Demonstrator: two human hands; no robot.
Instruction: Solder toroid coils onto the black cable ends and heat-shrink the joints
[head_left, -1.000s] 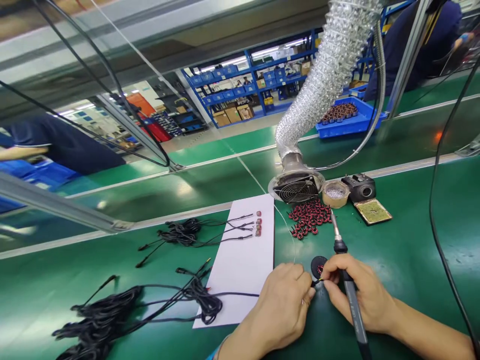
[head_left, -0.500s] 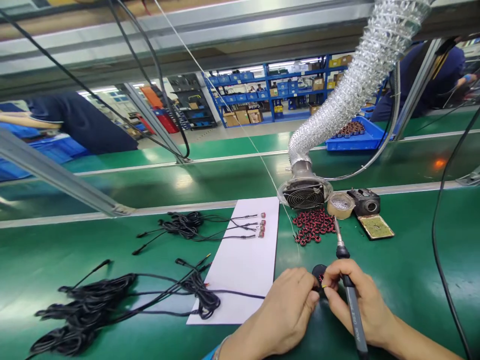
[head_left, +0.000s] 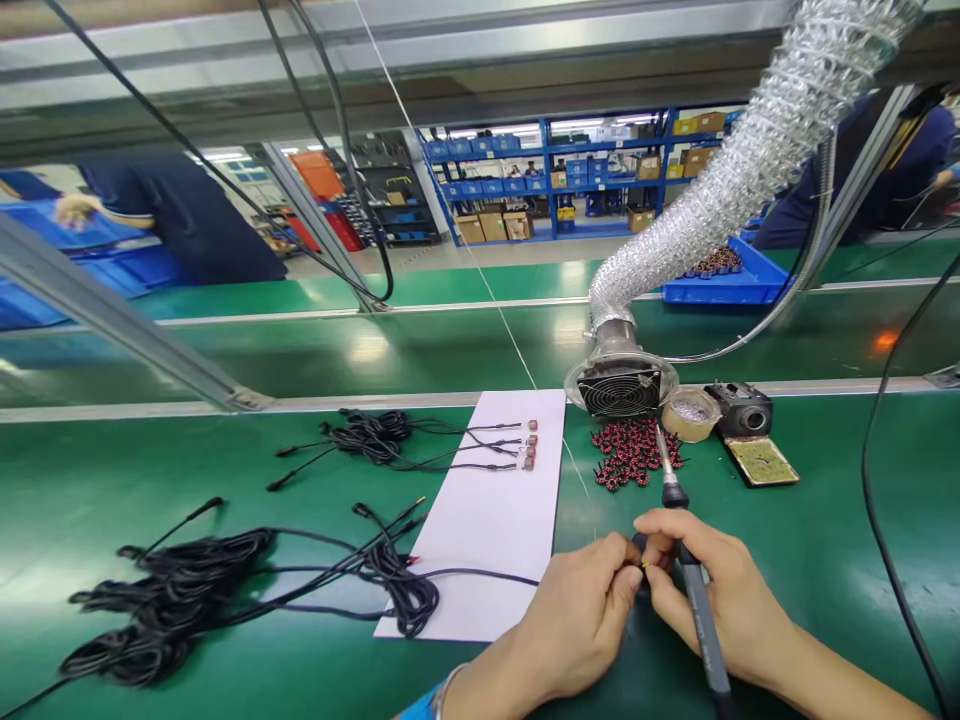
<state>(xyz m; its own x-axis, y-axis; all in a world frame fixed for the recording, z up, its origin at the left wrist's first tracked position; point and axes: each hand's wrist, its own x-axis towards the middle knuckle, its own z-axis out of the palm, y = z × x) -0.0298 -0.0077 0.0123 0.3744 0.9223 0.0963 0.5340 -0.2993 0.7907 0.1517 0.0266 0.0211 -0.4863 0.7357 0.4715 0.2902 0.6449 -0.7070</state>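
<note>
My left hand [head_left: 574,615] is closed, thumb and finger pinched together at the end of a black cable [head_left: 487,573] that runs in under it from the left. My right hand [head_left: 731,590] grips a soldering iron [head_left: 699,610], its tip pointing away from me toward a pile of small red-and-black coils [head_left: 626,452]. Right thumb and fingertips also pinch close to a small yellow wire end [head_left: 645,566]. Between the hands, a dark round piece [head_left: 640,541] is mostly covered by fingers. A thin strand of solder wire [head_left: 574,455] hangs down just beyond the hands.
A white board [head_left: 517,520] carries a few small metal parts [head_left: 529,450] beside cable ends. Coiled black cables [head_left: 187,590] lie left. A fume extractor [head_left: 621,390], solder roll [head_left: 690,414] and iron stand with sponge [head_left: 761,462] stand behind. Co-workers are across the bench.
My fingers have closed in over the dark round piece, which shows less now. The soldering iron has tilted slightly left. The whole view has shifted a little. A co-worker's hand now shows at far left.
</note>
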